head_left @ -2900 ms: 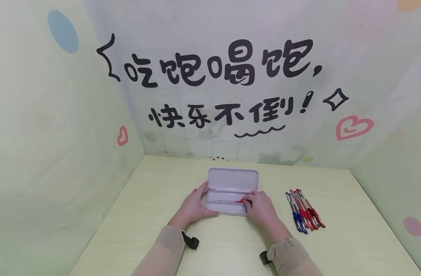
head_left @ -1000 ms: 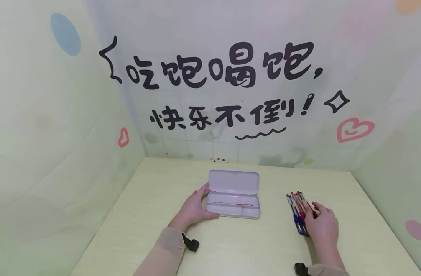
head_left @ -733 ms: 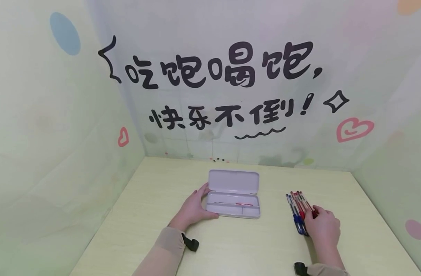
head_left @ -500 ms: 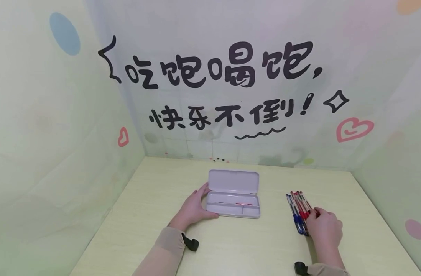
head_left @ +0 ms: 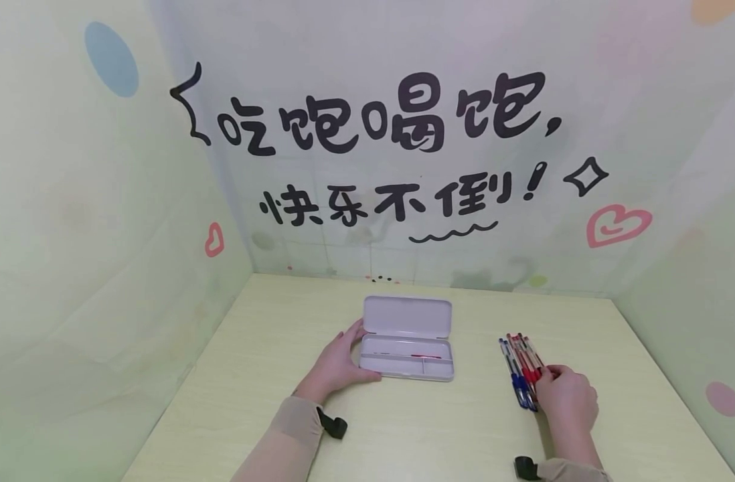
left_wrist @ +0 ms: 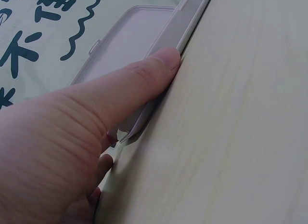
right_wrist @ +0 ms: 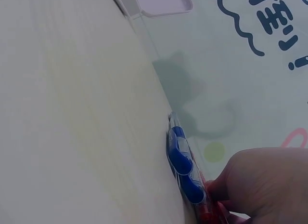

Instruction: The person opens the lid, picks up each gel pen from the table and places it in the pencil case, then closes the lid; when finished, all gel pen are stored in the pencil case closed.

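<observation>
In the head view my left hand (head_left: pixel 333 365) grips the left end of an opened pale lilac pencil case (head_left: pixel 394 365), its thumb along the front edge. The left wrist view shows that thumb pressed to the case wall (left_wrist: pixel 192 24); the other fingers are mostly hidden behind. A pen with a red part (head_left: pixel 426 356) lies in the case's rear compartment. On the right, my right hand (head_left: pixel 567 402) pinches at the right side of a bunch of gel pens (head_left: pixel 524 365), blue and red. Its fingertips hide which pen it holds. Blue pen grips (right_wrist: pixel 180 154) show beside the hand in the right wrist view.
The case's lid (head_left: pixel 407 314) stands raised at the back. A pale wooden table (head_left: pixel 428 435) carries everything, with printed cloth walls (head_left: pixel 367 254) at its back and sides.
My right hand has left the case, where the red pen now lies, and gone right to the pens. Lately it has shifted slightly at the bunch. My left hand has stayed on the case.
</observation>
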`<act>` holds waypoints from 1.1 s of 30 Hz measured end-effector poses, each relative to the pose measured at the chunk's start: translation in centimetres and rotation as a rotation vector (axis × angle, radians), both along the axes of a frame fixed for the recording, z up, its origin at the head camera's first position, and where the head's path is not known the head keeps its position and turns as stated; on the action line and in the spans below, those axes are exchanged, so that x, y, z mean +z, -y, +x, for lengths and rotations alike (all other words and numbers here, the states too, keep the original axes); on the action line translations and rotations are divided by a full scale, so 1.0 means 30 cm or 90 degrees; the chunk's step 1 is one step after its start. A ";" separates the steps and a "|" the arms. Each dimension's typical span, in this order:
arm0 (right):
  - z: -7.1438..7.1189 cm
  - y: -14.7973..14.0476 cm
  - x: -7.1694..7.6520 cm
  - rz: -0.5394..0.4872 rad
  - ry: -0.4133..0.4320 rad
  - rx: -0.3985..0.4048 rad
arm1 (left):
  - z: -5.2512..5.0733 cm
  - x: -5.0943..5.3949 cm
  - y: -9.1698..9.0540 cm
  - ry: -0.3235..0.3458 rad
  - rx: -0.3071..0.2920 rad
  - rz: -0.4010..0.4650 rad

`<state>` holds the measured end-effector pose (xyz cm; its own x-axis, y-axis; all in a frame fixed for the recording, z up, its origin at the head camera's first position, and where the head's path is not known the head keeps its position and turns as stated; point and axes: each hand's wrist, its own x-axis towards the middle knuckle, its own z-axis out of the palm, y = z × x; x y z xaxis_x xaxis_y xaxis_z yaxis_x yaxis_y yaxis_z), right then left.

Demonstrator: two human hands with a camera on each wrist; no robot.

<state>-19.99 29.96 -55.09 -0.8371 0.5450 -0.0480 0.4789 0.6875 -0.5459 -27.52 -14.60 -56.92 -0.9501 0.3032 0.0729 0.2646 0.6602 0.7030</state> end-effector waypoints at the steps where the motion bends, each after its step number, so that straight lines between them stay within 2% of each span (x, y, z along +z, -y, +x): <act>1: 0.001 -0.001 0.000 -0.005 -0.001 -0.003 | 0.000 0.000 0.000 -0.001 -0.001 -0.001; 7: 0.002 -0.003 -0.002 -0.015 -0.038 -0.020 | 0.000 0.000 -0.002 0.004 -0.002 -0.005; 11: -0.007 0.015 0.002 -0.008 -0.066 -0.003 | 0.000 0.004 -0.004 0.010 0.000 -0.004; 18: -0.026 0.101 0.021 0.010 -0.178 0.069 | -0.001 0.008 -0.007 0.009 0.000 -0.003; 21: -0.033 0.143 0.028 0.008 -0.210 0.104 | -0.002 0.009 -0.006 0.008 0.000 -0.003; 27: -0.052 0.218 0.029 0.009 -0.234 0.180 | 0.000 0.011 -0.004 0.006 0.000 -0.001; 33: -0.084 0.304 0.013 0.019 -0.231 0.254 | 0.002 0.011 -0.002 0.005 0.000 -0.003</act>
